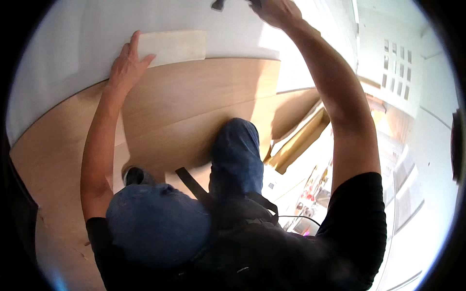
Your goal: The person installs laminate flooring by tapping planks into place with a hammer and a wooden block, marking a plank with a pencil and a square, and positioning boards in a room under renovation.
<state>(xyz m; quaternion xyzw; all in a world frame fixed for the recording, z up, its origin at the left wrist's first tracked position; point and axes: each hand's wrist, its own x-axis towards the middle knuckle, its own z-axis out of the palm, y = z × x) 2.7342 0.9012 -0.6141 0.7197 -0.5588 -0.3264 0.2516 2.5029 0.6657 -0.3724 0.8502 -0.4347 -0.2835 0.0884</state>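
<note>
My left hand (127, 65) holds the left end of a pale rectangular block (174, 46), with the thumb along its near side and the index finger by its far corner. The block lies along the far edge of light wood-look floor planks (179, 92). High at the top edge, my right hand (276, 12) is closed round the dark handle of a hammer. The hammer's dark head (217, 5) shows to the left of the hand, apart from the block. Part of the hammer is cut off by the picture's edge.
My jean-clad knees (235, 145) are over the planks. A long open cardboard box (298, 140) lies to the right. Behind it are blurred small items (310, 199) and a black cable (303, 218). Grey-white floor (73, 58) runs beyond the planks; a white slotted panel (398, 68) stands far right.
</note>
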